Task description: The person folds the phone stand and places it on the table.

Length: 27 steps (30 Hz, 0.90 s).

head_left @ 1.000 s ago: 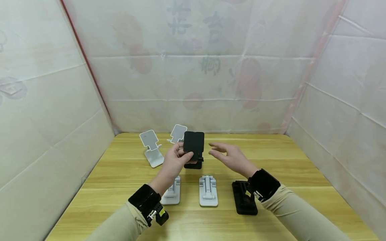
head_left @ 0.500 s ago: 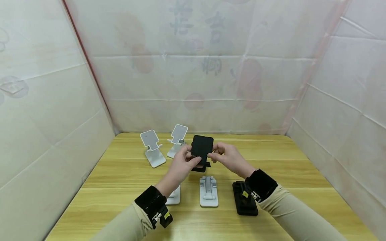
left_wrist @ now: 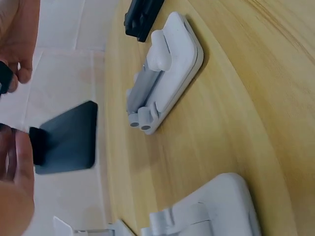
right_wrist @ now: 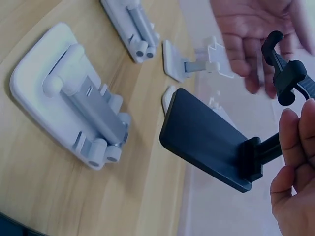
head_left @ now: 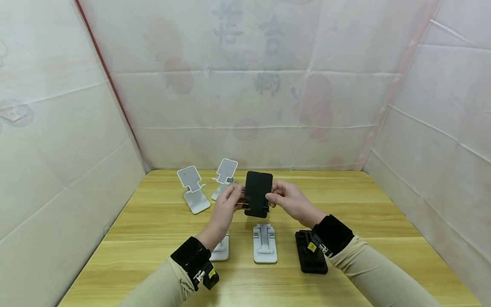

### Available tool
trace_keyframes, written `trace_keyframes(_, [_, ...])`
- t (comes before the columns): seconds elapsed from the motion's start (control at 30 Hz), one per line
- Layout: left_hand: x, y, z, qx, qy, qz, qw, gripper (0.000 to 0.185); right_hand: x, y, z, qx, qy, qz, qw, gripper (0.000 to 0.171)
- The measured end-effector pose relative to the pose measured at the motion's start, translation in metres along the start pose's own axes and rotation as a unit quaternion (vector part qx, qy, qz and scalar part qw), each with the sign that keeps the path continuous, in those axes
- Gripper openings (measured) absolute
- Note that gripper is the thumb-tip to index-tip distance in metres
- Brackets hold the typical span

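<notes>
A black folding phone stand (head_left: 258,192) is held up above the table in the head view, its plate facing me. My right hand (head_left: 293,202) pinches its right edge, thumb in front. My left hand (head_left: 226,209) is at its left side with fingers extended; whether they touch it is unclear. In the right wrist view the stand's base (right_wrist: 206,140) hangs from its arm, and the left hand (right_wrist: 256,37) appears loose-fingered beside the small hooks (right_wrist: 285,69). The left wrist view shows the base (left_wrist: 69,140) past the left fingers.
Two white stands (head_left: 195,198) (head_left: 226,172) stand unfolded at the back left. Nearer me lie folded stands: one white (head_left: 264,245), another white (head_left: 220,251) partly behind the left arm, and one black (head_left: 310,251) below the right wrist. Cloth walls enclose the wooden table (head_left: 364,204).
My right hand has come in from the right and taken the black stand's edge. The left hand's thumb has left the plate's front. The stand has shifted slightly right, and its plate's outline has changed.
</notes>
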State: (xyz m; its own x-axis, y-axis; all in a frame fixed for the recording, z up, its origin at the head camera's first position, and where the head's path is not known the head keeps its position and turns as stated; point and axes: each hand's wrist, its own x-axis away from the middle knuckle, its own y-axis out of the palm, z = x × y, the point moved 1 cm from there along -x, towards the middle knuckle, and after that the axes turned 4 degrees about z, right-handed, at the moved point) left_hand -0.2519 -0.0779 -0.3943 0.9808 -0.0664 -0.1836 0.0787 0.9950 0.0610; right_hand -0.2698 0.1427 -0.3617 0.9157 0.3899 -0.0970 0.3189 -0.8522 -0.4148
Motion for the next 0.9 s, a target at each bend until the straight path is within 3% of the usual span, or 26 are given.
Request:
trace_keyframes(0.1, [-0.002, -0.005, -0.007, -0.033, -0.023, 0.052, 0.9979, 0.035, 0.0, -0.001, -0.002, -0.019, -0.003, 0.004, 1.0, 0.017])
trace_keyframes(0.2, [-0.002, -0.009, -0.016, -0.065, -0.064, 0.07, 0.9934, 0.038, 0.001, -0.002, -0.004, -0.032, -0.006, 0.006, 0.999, 0.018])
trace_keyframes(0.3, [-0.003, -0.012, -0.025, -0.061, -0.116, 0.051, 0.9901, 0.052, 0.002, -0.003, -0.006, -0.045, -0.011, -0.002, 0.999, 0.018])
trace_keyframes(0.43, [-0.004, -0.015, -0.032, -0.002, -0.162, -0.001, 0.9868, 0.06, 0.002, -0.002, -0.007, -0.061, -0.02, -0.01, 0.998, 0.019])
trace_keyframes(0.6, [-0.004, -0.017, -0.035, 0.031, -0.163, -0.048, 0.9851, 0.053, 0.003, 0.0, -0.01, -0.073, -0.027, -0.018, 0.997, 0.018])
trace_keyframes(0.9, [-0.001, -0.021, -0.034, 0.005, -0.16, -0.051, 0.9857, 0.043, 0.004, -0.003, -0.009, -0.063, -0.016, -0.016, 0.998, 0.02])
